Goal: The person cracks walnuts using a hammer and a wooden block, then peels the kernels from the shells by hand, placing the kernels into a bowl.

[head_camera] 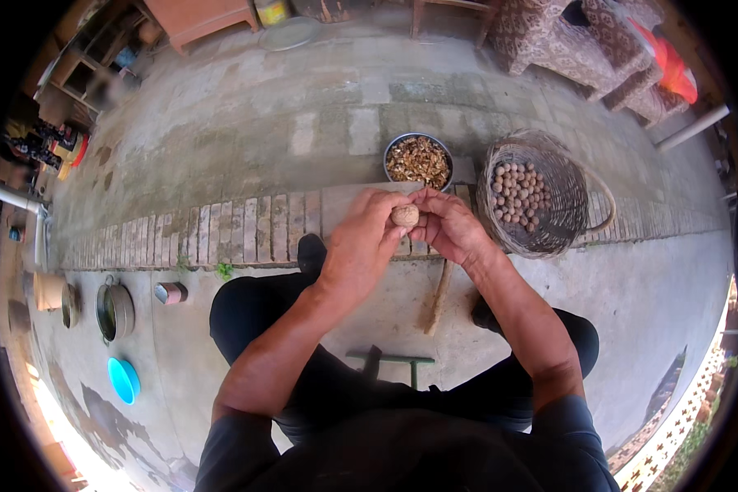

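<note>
A whole walnut in its shell (pixel 405 216) is held up between my two hands, above the brick edging. My left hand (pixel 364 237) grips it from the left between thumb and fingers. The fingertips of my right hand (pixel 448 222) are curled against its right side. Just beyond the hands, a round metal bowl (pixel 386 161) holds a heap of broken walnut pieces (pixel 419 160). To the right stands a wicker basket (pixel 566 203) with many whole walnuts (pixel 519 194) inside. A wooden stick or handle (pixel 440 298) lies below my right hand, its far end hidden.
My knees (pixel 246 313) flank the work spot, and a green metal bar (pixel 390 358) shows between my legs. On the left are a metal pot (pixel 120 312), a small can (pixel 171 293) and a blue basin (pixel 123 381). Patterned armchairs (pixel 553 49) stand far right.
</note>
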Tool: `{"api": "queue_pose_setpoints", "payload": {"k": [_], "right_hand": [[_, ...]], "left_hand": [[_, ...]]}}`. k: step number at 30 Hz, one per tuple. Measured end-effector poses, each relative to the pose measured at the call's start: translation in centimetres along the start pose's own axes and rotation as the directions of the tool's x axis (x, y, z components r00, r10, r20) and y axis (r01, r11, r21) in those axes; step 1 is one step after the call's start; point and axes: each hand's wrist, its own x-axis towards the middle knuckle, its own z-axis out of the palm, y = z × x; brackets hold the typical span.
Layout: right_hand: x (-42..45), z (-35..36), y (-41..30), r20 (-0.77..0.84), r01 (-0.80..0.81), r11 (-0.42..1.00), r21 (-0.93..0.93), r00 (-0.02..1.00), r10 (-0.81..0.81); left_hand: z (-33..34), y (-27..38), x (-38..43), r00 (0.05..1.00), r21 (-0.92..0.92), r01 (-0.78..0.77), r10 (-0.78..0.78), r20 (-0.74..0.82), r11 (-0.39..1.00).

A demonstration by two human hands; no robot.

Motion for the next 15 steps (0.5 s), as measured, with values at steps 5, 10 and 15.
{"api": "queue_pose_setpoints", "payload": {"k": [5, 10, 15], "right_hand": [[-5.5, 2.5, -1.6, -0.001, -0.017, 1.0, -0.027, 1.0, 0.017], [-8.6, 3.1, -1.4, -0.029, 0.02, 0.996, -0.09, 0.999, -0.022], [-9.5, 2.1, -0.7, -0.087, 0.073, 0.987, -0.142, 0.993, -0.086]], "left_hand": [[0.8, 0.7, -0.6, 0.997, 0.069, -0.066, 0.064, 0.03, 0.995], [1.2, 1.1, -0.9, 0.988, 0.113, -0.138, 0.129, 0.084, 0.984], [2.6, 1.5, -0.8, 0.977, 0.122, -0.185, 0.168, 0.133, 0.975]]}}
